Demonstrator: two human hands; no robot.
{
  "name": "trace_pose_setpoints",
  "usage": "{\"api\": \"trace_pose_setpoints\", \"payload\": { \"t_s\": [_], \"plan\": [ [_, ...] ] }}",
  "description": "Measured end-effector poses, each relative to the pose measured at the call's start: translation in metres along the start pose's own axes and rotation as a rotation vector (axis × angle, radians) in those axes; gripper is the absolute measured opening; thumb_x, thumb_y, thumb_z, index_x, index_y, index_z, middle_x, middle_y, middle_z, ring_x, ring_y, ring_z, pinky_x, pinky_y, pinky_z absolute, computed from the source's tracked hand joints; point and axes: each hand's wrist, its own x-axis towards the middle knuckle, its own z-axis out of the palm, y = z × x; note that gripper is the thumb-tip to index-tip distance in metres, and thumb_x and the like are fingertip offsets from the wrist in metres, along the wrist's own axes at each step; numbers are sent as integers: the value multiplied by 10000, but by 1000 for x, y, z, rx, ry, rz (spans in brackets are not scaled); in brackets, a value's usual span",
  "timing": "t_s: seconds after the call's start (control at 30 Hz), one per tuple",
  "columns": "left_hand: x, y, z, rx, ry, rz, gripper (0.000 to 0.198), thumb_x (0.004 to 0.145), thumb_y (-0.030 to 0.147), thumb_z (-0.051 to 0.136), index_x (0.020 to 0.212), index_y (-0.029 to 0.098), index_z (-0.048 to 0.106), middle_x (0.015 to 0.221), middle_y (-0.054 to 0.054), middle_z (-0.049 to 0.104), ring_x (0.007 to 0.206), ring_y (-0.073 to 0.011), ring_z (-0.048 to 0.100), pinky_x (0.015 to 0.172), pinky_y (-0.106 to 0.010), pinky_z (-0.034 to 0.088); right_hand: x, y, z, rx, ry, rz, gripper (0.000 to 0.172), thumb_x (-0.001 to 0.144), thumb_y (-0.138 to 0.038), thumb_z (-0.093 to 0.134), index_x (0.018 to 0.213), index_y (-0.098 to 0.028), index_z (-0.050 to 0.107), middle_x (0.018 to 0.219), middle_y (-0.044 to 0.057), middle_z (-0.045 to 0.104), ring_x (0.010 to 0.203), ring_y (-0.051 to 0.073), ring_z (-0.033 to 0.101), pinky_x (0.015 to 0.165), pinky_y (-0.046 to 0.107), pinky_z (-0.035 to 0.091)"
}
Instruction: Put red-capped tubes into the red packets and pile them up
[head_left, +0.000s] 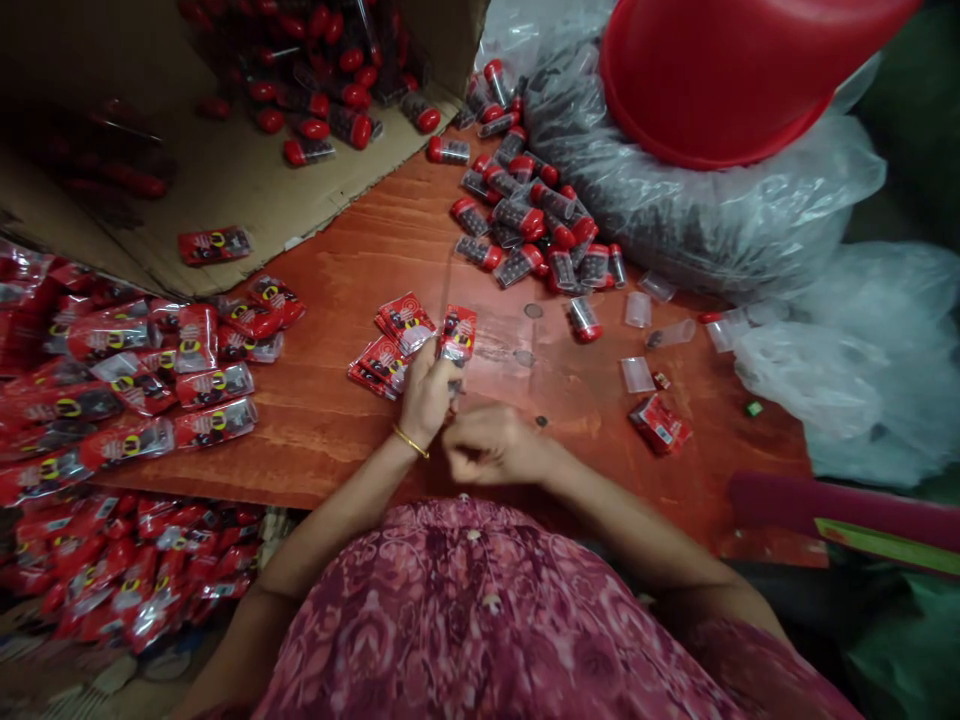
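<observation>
My left hand point(427, 390), with a thin yellow bracelet at its wrist, grips a red printed plastic packet point(458, 328) that points away from me. Close below it, my right hand point(495, 442) is curled, its fingers pressed together; anything inside them is hidden. Two small piles of flat red packets point(405, 322) lie on the table point(337, 270), just left of my left hand. Beyond my hands is a heap of clear tubes with red caps point(517, 215), filled with small dark balls. One such tube point(585, 318) lies apart from the heap.
Filled red packets point(135, 390) are piled at the left, with more packets point(150, 570) below the table edge. A cardboard box point(247, 190) holds capped tubes. At the right are empty clear tubes point(637, 375), a plastic sack point(720, 220) and a red tub point(720, 90).
</observation>
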Motion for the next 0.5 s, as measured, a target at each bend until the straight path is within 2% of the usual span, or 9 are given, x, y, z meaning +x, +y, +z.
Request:
{"api": "trace_pose_setpoints", "payload": {
  "t_s": [0.07, 0.2, 0.27, 0.33, 0.4, 0.5],
  "plan": [
    [5, 4, -1, -8, 4, 37, 48, 603, 185, 434, 646, 200, 419, 447, 76, 432, 336, -64, 348, 343, -201, 247, -2, -5, 7, 98, 41, 40, 151, 668, -90, 458, 566, -181, 521, 492, -36, 511, 439, 59, 427, 446, 172, 345],
    [9, 4, -4, -37, 0, 124, 38, 633, 201, 400, 623, 197, 437, 440, 48, 479, 335, -78, 336, 354, -222, 256, -1, 3, -3, 245, 346, 444, 221, 774, -204, 487, 558, -180, 529, 468, -37, 498, 422, 69, 432, 435, 187, 355],
    [8, 0, -4, -16, -11, 139, 71, 659, 212, 381, 637, 199, 447, 427, 46, 474, 333, -89, 338, 357, -232, 261, 4, 10, -10, 310, 449, 576, 234, 791, -311, 522, 605, -179, 573, 508, -30, 532, 459, 81, 466, 464, 197, 386],
    [6, -4, -4, 56, -11, 160, 74, 671, 208, 392, 664, 200, 466, 449, 44, 480, 368, -98, 379, 383, -232, 293, 10, 15, -13, 378, 474, 624, 239, 767, -399, 569, 711, -176, 632, 627, -12, 608, 561, 102, 531, 536, 213, 433],
    [3, -8, -4, 143, 10, 180, 104, 671, 192, 421, 736, 198, 502, 515, 38, 514, 440, -111, 449, 434, -230, 345, 15, 17, -10, 446, 437, 649, 287, 749, -449, 589, 766, -173, 667, 698, -3, 645, 628, 119, 560, 582, 229, 450],
    [0, -16, -3, 216, 14, 159, 259, 666, 162, 471, 917, 202, 522, 618, 35, 572, 526, -127, 518, 505, -234, 404, 18, 17, -3, 501, 465, 676, 289, 751, -446, 596, 791, -177, 695, 715, -3, 670, 621, 126, 572, 599, 246, 457]
  ]
}}
